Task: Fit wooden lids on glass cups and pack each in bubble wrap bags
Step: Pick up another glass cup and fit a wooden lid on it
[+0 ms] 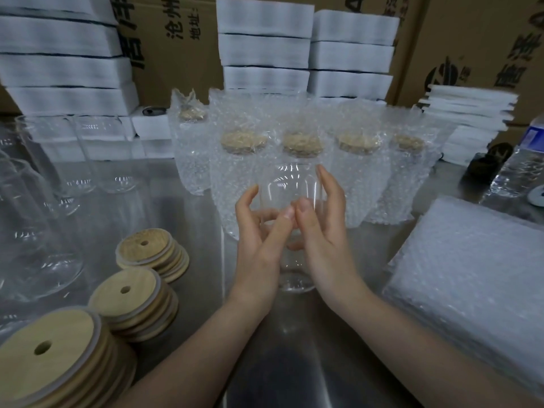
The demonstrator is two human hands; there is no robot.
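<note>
A clear glass cup without a lid is held above the steel table in the middle of the view. My left hand grips its left side with curled fingers. My right hand holds its right side, fingers stretched up along the glass and thumb across the front. Three stacks of round wooden lids with a centre hole lie at the lower left: the near stack, the middle stack and the far stack. A pile of flat bubble wrap bags lies at the right.
Several lidded cups in bubble wrap bags stand in a row behind my hands. Bare glass cups crowd the left. White foam stacks and cardboard boxes line the back. A plastic water bottle stands at the right.
</note>
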